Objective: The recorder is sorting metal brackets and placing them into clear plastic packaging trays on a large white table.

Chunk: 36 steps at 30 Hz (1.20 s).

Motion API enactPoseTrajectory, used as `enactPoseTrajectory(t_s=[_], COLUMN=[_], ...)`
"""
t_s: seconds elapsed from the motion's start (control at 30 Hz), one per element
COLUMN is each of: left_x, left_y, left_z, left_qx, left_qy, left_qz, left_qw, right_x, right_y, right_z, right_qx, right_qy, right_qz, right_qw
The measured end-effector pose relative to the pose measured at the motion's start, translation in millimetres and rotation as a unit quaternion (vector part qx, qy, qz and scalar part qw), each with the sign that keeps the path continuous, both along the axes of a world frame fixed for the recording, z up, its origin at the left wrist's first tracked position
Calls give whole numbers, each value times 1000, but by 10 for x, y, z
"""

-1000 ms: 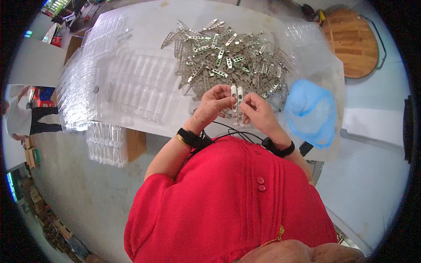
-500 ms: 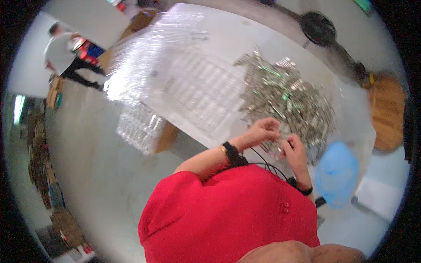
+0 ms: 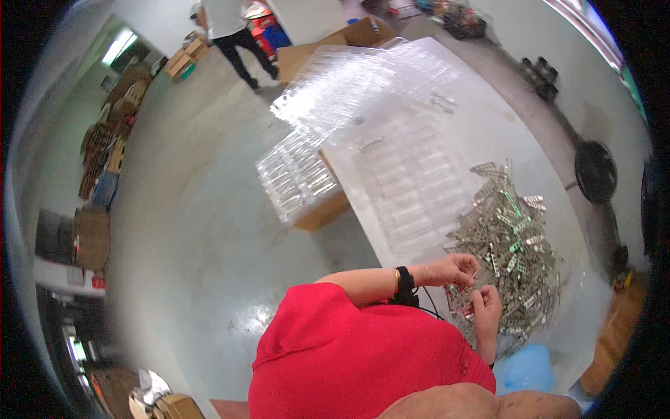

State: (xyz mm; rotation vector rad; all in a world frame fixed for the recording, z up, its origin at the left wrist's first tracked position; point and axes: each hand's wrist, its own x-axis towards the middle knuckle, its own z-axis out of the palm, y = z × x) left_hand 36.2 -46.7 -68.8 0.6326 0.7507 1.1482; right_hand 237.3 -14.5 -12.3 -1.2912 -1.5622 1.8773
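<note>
My left hand (image 3: 455, 270) is closed in a pinch at the near edge of a heap of small slotted metal strips (image 3: 520, 269), some with a green sheen. Close to it, my right hand (image 3: 486, 307) has its fingers curled together, with the fingertips turned toward the left hand. Whatever lies between the fingers of either hand is too small to make out. Left of the heap, a clear plastic tray (image 3: 412, 188) with rows of long compartments lies flat on the white table (image 3: 488, 105). One or more loose strips (image 3: 371, 143) rest near its far edge.
Stacked clear trays (image 3: 342, 77) cover the table's far left end; more trays (image 3: 296, 174) sit over a cardboard box (image 3: 324, 211) beside it. A light blue bag (image 3: 527, 370) is right of my right hand. A person (image 3: 234, 35) stands beyond the table. A black round stool (image 3: 595, 171) stands past the far side.
My view has turned left, so the table, heap and hands appear farther right and lower. Both hands stay close together at the heap's near edge, fingers still closed.
</note>
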Motion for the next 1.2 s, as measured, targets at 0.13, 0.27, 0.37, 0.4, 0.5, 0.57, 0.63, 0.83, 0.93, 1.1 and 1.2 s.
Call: enactPoseTrajectory(t_s=[0.13, 0.27, 0.37, 0.4, 0.5, 0.57, 0.63, 0.83, 0.93, 1.1, 1.2], left_x=[-89, -152, -201, -193, -200, -240, -239, -217, -204, -247, -251], left_y=[-184, -346, -505, -550, -750, -868, -993, -1242, -1278, -1255, -1233], left_z=[-134, -282, -462, -515, -596, -625, -722, -952, -979, -933, -833], left_qx=[-35, -34, -39, -40, -47, -63, -66, -88, -83, -62, -68], left_qy=[-29, -15, -1, -46, -90, -98, -108, -125, -114, -99, -97], left_qz=[47, 94, 133, 126, 154, 178, 208, 259, 292, 265, 253], left_qw=[998, 995, 990, 990, 983, 977, 970, 954, 946, 957, 960], right_x=[-143, -245, -366, -380, -455, -510, -572, -774, -844, -859, -861], right_y=[3, -8, 38, 50, 98, 133, 133, 74, 50, -12, -50], right_z=[-136, -197, -231, -270, -486, -659, -801, -960, -935, -776, -631], right_qx=[-22, -46, -83, -93, -87, -101, -155, -209, -187, -180, -177], right_qy=[9, 15, 8, 3, -30, -44, -28, -3, 7, 33, -35], right_qz=[42, 85, 133, 155, 208, 229, 244, 301, 325, 315, 283], right_qw=[999, 995, 988, 984, 974, 967, 957, 930, 927, 931, 942])
